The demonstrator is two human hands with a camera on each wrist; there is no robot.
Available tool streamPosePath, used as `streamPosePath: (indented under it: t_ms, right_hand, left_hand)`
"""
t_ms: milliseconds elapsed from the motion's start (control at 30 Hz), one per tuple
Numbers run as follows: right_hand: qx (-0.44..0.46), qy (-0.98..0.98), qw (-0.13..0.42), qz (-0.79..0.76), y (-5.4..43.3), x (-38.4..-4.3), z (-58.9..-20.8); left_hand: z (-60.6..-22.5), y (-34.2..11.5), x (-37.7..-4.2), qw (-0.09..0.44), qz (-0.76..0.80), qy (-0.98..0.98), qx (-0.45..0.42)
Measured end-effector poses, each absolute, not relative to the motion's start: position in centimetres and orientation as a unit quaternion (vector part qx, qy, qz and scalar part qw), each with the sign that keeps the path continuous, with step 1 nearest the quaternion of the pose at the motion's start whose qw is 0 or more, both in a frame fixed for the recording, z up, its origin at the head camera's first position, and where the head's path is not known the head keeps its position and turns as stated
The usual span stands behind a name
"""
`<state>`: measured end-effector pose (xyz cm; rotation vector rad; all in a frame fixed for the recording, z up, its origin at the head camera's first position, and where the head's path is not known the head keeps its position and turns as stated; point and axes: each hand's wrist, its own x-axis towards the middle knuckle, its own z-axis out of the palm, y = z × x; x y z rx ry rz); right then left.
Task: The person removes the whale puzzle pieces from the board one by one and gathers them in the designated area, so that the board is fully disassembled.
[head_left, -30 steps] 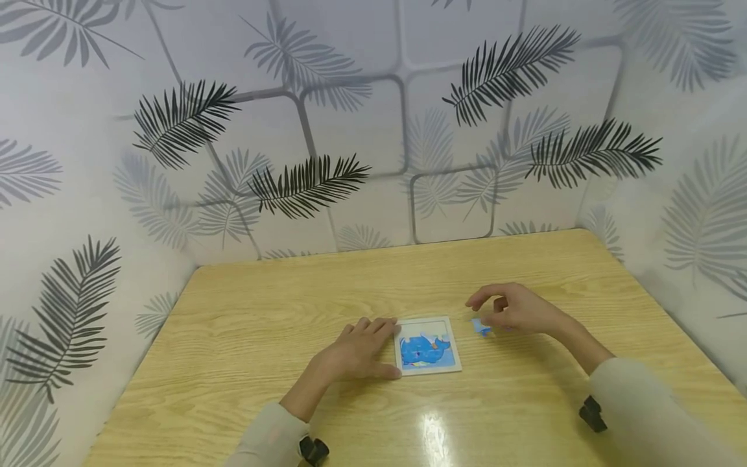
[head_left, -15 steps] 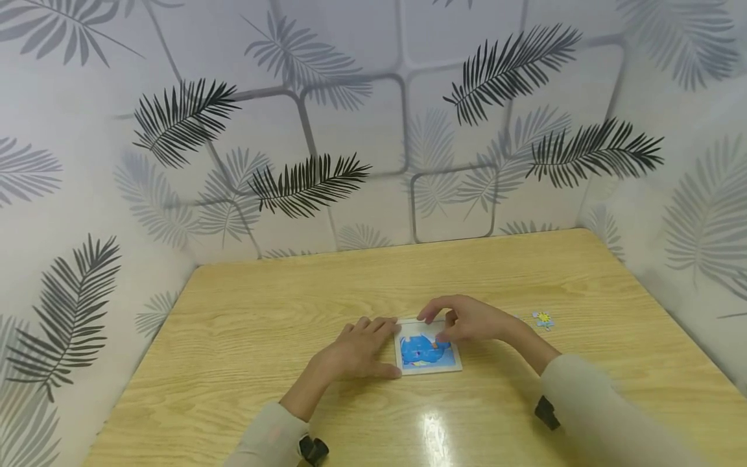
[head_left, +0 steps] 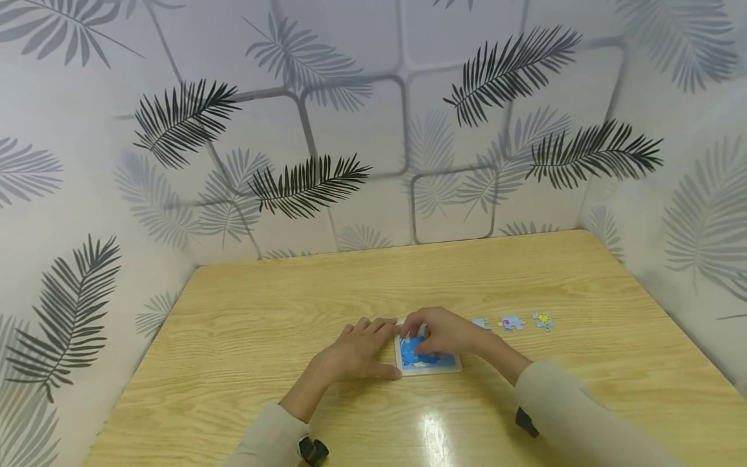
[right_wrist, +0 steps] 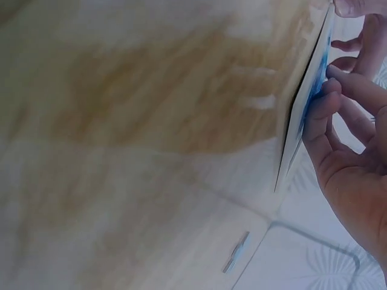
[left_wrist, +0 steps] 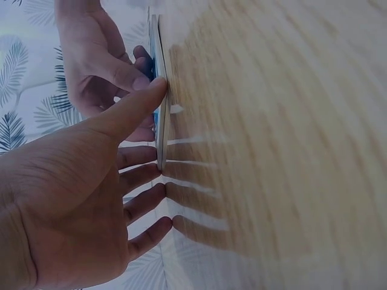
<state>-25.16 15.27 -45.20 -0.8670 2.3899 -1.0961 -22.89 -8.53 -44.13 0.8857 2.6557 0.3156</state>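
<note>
3 loose puzzle pieces show in head view, not left wrist.

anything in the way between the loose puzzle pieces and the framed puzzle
Only the right hand: in the head view it covers the upper right part of the framed puzzle, nearest the loose pieces. Nothing else visible intervenes.

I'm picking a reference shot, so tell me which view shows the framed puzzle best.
The head view: it shows the framed puzzle from above, with some of its blue picture visible, though the right hand covers part. Both wrist views show it nearly edge-on, with only a sliver of blue.
</note>
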Motion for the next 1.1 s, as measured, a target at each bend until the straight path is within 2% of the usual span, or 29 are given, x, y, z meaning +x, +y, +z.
streamPosePath:
  t_ms: [567, 867, 1100]
  right_hand:
    - [-0.357, 0.871, 0.11, -0.318, 14.7, -24.6, -45.7]
    - [-0.336, 0.865, 0.126, -0.35, 15.8, -24.7, -45.3]
    - [-0.341, 0.851, 0.117, -0.382, 17.3, -25.3, -44.9]
  left_hand:
    - [-44.2, -8.3, -22.8, 0.16, 0.107, 0.929, 0.316]
    - [-44.4, -8.2, -23.0, 0.162, 0.103, 0.929, 0.315]
    - [-44.1, -8.1, -23.1, 0.158, 0.089, 0.934, 0.309]
